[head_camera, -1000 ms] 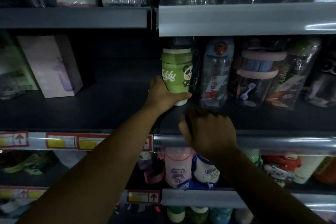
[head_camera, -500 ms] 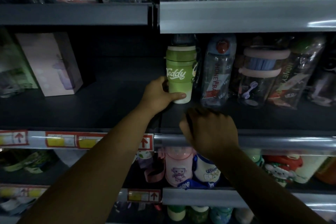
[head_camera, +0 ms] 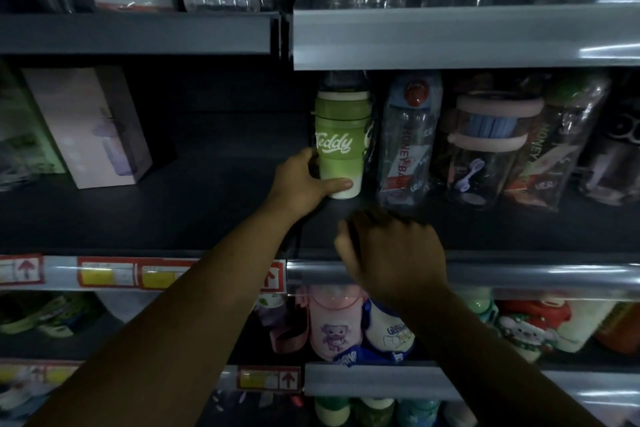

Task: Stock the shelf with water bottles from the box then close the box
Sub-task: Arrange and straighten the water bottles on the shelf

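A green bottle (head_camera: pixel 341 146) with white "Teddy" lettering stands upright on the dark middle shelf (head_camera: pixel 207 215), close beside a clear blue-capped bottle (head_camera: pixel 408 139). My left hand (head_camera: pixel 301 184) grips the green bottle near its white base, thumb across the front. My right hand (head_camera: pixel 391 253) rests on the shelf's front edge below the bottle, fingers curled, with nothing visible in it. A dark strap (head_camera: pixel 294 236) hangs down over the shelf edge between my hands. The box is out of view.
Wrapped bottles (head_camera: pixel 491 146) fill the middle shelf to the right. A pale pink carton (head_camera: pixel 90 128) stands at the left, with bare shelf between it and the green bottle. More bottles (head_camera: pixel 334 326) sit on the lower shelf, and packaged goods line the top shelf (head_camera: pixel 450 42).
My left hand has set the green bottle further back and turned it, so its panda picture now faces away. My right hand has stayed on the shelf edge.
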`<move>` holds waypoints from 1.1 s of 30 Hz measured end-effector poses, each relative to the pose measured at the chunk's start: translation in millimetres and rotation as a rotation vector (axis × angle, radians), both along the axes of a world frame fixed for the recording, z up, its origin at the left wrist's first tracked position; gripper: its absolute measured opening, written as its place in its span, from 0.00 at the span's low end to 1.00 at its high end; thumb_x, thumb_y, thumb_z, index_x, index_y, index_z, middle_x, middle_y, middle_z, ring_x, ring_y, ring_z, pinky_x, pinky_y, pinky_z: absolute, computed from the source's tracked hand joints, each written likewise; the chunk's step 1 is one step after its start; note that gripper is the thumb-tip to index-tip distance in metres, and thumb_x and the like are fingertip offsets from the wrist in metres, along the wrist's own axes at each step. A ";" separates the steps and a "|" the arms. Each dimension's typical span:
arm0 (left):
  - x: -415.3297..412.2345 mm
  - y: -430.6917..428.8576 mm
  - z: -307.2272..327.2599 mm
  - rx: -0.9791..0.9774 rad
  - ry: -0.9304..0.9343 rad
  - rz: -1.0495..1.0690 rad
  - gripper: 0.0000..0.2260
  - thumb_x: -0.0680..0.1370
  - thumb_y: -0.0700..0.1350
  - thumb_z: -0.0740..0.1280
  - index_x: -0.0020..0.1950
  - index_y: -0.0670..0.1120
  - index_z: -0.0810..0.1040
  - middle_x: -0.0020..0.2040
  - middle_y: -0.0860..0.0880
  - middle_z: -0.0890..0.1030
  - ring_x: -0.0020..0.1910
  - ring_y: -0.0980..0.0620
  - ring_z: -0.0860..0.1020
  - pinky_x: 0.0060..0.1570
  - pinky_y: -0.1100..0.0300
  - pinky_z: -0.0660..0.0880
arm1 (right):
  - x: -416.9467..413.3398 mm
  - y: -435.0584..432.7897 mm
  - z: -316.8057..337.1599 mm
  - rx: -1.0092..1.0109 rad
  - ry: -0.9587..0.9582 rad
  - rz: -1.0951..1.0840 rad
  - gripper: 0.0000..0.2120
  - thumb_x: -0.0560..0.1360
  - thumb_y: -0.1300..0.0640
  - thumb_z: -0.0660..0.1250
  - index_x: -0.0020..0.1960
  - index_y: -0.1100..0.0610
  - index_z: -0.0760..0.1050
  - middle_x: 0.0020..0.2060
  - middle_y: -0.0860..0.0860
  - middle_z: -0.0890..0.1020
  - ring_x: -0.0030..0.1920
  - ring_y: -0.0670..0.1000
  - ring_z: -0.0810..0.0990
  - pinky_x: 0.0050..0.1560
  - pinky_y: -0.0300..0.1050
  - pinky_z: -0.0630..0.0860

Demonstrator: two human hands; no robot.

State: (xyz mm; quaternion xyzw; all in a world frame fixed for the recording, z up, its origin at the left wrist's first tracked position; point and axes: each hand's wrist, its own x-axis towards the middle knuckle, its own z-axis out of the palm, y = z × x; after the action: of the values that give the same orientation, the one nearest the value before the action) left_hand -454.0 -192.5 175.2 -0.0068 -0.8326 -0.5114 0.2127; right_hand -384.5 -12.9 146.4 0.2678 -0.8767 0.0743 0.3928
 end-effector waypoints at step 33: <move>7.7 8.3 -2.1 -0.068 -0.022 0.022 0.30 0.68 0.50 0.83 0.67 0.46 0.77 0.63 0.49 0.83 0.59 0.52 0.82 0.62 0.50 0.79 | -2.4 -1.0 1.7 -0.024 -0.043 -0.003 0.20 0.79 0.44 0.56 0.35 0.51 0.76 0.30 0.49 0.78 0.25 0.49 0.68 0.29 0.40 0.59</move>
State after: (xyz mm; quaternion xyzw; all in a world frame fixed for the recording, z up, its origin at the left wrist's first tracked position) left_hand -446.2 -184.2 173.1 0.0008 -0.8519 -0.4802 0.2090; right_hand -386.9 -14.0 148.1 0.2600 -0.8844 0.0897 0.3770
